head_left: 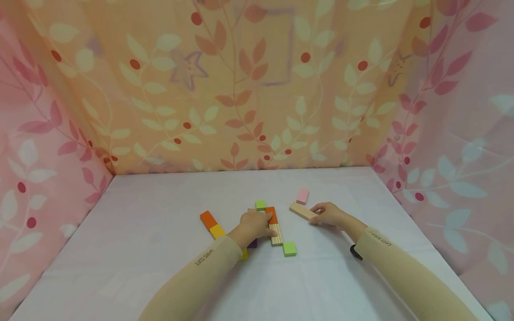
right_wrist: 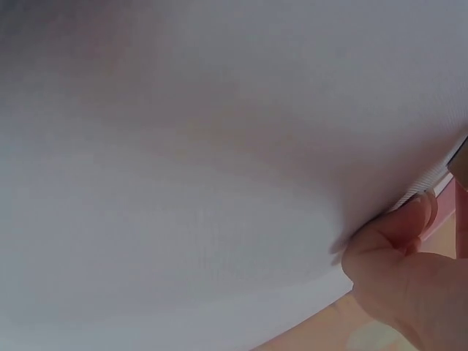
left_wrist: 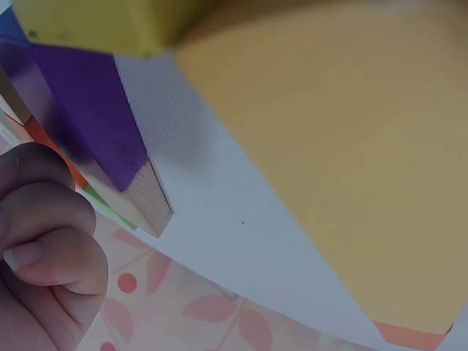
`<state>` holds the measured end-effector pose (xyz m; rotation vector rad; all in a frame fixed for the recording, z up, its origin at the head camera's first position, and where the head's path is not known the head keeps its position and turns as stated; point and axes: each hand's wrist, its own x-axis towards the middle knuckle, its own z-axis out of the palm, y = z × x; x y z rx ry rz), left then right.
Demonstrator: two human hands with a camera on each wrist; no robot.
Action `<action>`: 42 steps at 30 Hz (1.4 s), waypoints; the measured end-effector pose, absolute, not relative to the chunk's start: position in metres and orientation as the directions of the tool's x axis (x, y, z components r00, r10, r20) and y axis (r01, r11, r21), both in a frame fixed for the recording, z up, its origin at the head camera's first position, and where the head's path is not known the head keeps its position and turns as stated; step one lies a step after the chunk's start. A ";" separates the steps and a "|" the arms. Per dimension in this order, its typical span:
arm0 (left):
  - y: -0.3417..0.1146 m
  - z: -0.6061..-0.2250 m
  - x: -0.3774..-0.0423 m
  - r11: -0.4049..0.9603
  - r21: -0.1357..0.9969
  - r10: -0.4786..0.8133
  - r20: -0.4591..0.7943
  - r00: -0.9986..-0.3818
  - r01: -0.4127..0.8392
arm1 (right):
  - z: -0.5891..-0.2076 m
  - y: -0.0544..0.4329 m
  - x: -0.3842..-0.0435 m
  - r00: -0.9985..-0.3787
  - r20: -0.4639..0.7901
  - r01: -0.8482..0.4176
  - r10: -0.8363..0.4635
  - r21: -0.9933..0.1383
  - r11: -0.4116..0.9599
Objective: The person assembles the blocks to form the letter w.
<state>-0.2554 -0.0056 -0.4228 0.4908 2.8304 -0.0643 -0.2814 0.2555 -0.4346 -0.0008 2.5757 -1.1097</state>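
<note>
My left hand [head_left: 254, 225] lies over a cluster of coloured blocks, its forefinger touching an orange block [head_left: 273, 215] and its thumb on the striped wooden block [head_left: 275, 236] in line with it. In the left wrist view its other fingers [left_wrist: 62, 256] are folded beside a purple block [left_wrist: 88, 110] and a plain wooden block [left_wrist: 150, 201]. Farther right, my right hand [head_left: 330, 214] pinches the near end of a long plain wooden block [head_left: 302, 210]. The right wrist view shows only a corner of that block [right_wrist: 459, 164].
A pink block [head_left: 303, 196] lies just behind the long wooden one. Green blocks sit at the cluster's far end [head_left: 260, 205] and near right [head_left: 289, 248]. An orange block [head_left: 208, 220] and a yellow block [head_left: 217, 231] form a slanting row at left. Patterned curtains [head_left: 241, 111] surround the white table [head_left: 152, 214].
</note>
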 end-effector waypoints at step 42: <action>-0.006 -0.421 -0.250 0.939 -0.016 0.328 -0.252 -0.910 0.343 | -0.428 0.241 -0.282 -0.947 -0.231 0.176 -0.224 -0.955 0.240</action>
